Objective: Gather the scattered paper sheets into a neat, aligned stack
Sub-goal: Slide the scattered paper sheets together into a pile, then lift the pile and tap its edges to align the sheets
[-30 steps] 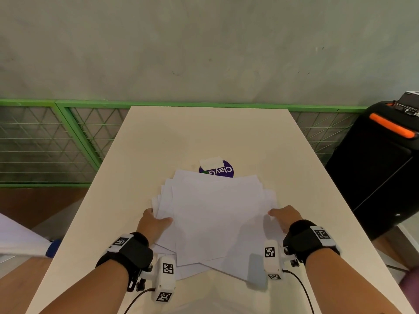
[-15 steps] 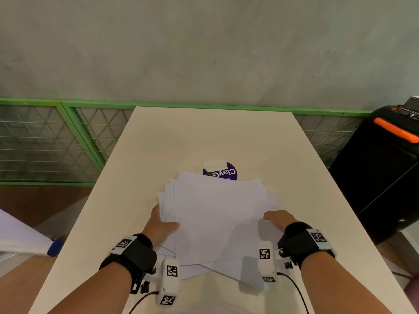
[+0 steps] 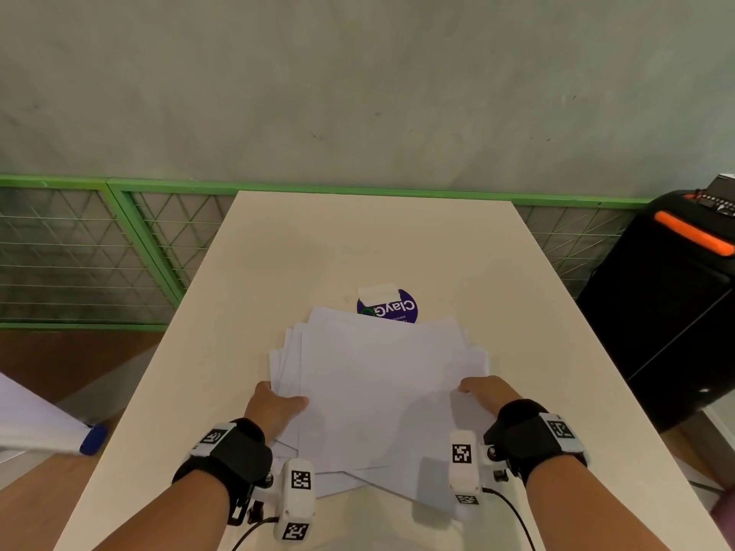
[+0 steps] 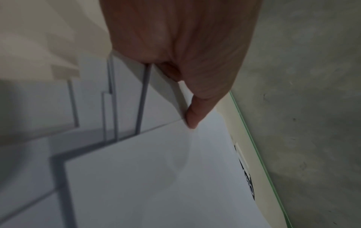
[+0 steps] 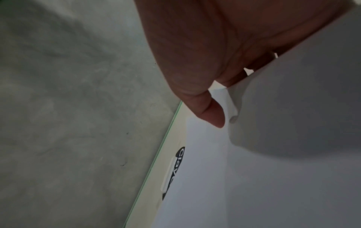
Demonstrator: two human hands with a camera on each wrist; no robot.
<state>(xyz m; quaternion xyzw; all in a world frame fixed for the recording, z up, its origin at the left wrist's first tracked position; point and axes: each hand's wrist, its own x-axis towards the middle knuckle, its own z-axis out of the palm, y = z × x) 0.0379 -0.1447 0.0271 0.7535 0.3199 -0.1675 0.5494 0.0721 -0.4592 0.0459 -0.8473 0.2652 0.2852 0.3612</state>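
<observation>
Both hands have drawn closer together over the past second, squeezing the loose fan of paper sheets point(image 3: 378, 387) into a tighter pile on the cream table point(image 3: 358, 240). Sheets lie between the two hands, corners and edges poking out at the far side and toward the wrists. Beyond the fingertips, a purple round sticker point(image 3: 391, 308) peeks out from under the pile's far edge. At the pile's left edge, the left hand point(image 3: 274, 405) pinches several sheets, thumb on top. At the right edge, the right hand point(image 3: 487, 391) curls its fingers under the paper with the thumb above. Squaring up likely calls for even inward pressure from both sides, then tapping the staggered near and far edges flush.
</observation>
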